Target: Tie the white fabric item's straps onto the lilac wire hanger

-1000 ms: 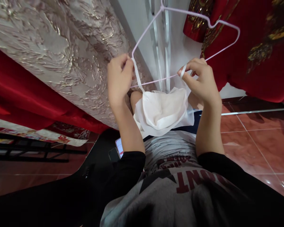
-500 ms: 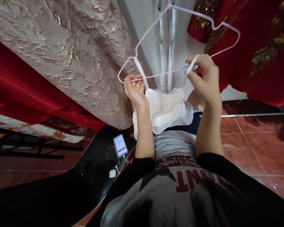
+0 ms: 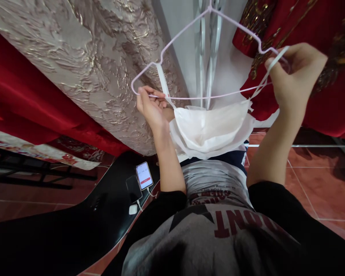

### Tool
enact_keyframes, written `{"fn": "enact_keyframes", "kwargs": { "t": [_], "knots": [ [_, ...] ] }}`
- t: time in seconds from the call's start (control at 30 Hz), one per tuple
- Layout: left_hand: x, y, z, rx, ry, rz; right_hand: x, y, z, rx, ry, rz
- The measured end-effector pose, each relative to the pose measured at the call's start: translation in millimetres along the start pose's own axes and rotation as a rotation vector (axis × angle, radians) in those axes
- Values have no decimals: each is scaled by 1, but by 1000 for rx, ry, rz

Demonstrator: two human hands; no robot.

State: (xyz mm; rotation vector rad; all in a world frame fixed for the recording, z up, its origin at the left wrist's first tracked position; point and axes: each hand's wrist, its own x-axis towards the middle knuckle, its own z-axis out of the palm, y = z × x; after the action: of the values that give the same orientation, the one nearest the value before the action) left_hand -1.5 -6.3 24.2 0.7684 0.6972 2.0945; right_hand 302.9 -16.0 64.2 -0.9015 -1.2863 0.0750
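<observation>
White garment (image 3: 215,124) lower, between left grip (image 3: 153,107) (pinching hanger (image 3: 195,98)) and right grip (image 3: 297,76) (pinching strap (image 3: 278,58)).

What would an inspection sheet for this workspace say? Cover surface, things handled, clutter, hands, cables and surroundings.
Surface: glossy black top, lower left.
Things handled: white garment over the lap; lilac hanger, with the left strap hooked over its left shoulder.
Clutter: lit phone, dark phone and small white square item on the top.
Hands: left hand holds the hanger's lower bar; right hand holds the right strap at the hanger's right end.
Cables: white cables at both phones.
Surroundings: textured cream fabric, red fabric, white metal rails, red floor tiles.
</observation>
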Motion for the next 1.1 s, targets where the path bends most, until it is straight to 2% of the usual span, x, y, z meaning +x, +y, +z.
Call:
{"fn": "enact_keyframes", "kwargs": {
  "t": [0.1,0.17,0.23,0.3,0.33,0.4,0.47,0.53,0.63,0.7,0.8,0.87,0.97,1.1],
  "knots": [
    [0,1,2,23,38,-28,13,-16,5,-93,-146,-62],
    [-1,3,4,29,60,-55,17,-25,9,-115,-185,-125],
    [-3,4,5,13,64,-75,11,-34,16,-120,-113,-228],
    [-5,5,6,1,54,-76,-5,-39,25,-81,24,-347],
    [-6,5,6,10,54,-69,-16,-40,29,-56,47,-360],
    [-7,3,5,68,62,-39,-41,-39,38,-35,-54,-254],
    [-7,-3,2,154,50,4,-63,-35,43,-64,-294,-56],
    [-6,-10,-2,220,15,42,-77,-30,46,-88,-465,56],
    [-8,-17,-7,219,-73,19,-83,-28,47,-75,-504,85],
    [-11,-15,-11,226,-168,-89,-82,-28,48,-78,-501,89],
    [-21,2,-16,344,-366,-230,-80,-27,50,-106,-491,100],
    [-29,21,-20,443,-452,-229,-80,-25,50,-122,-471,105],
    [-37,54,-22,488,-483,-190,-79,-23,47,-88,-472,97],
    [-34,84,-18,230,-453,-110,-78,-26,42,-44,-492,85]
  ]
}}
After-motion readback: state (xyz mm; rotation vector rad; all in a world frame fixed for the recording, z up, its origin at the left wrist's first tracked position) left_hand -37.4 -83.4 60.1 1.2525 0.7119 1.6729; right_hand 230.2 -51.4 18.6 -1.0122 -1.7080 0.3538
